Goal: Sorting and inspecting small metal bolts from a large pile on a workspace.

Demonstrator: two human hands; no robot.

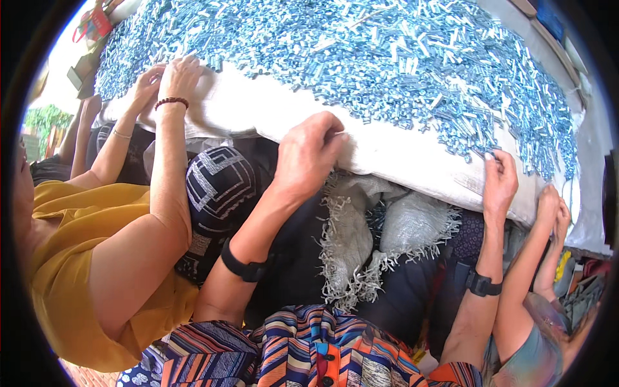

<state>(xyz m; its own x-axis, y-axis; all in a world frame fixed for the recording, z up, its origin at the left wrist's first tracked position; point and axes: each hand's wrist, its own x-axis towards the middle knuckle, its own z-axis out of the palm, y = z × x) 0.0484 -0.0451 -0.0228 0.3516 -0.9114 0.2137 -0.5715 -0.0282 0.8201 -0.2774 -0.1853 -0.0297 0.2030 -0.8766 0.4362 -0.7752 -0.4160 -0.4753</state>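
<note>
A thick spread of small shiny blue and silvery pieces (387, 71) covers the white cloth-topped table (380, 151). Over the table's near edge, my left hand (311, 153) is closed, fingers curled and thumb against them; whatever is between them is hidden. Further right, my right hand (501, 177) pinches at the near border of the pieces. Something small and dark shows at its fingertips, too small to name. Each of my wrists wears a black band. Across my lap, below the table edge, hangs a pale woven sack (412, 226) with frayed edges.
Close on my left, a person in a mustard top (97, 271) has both hands at the pieces. On my right, another person's hands (553, 209) are at the table edge. More arms show at far left. Folded items (583, 293) lie at lower right.
</note>
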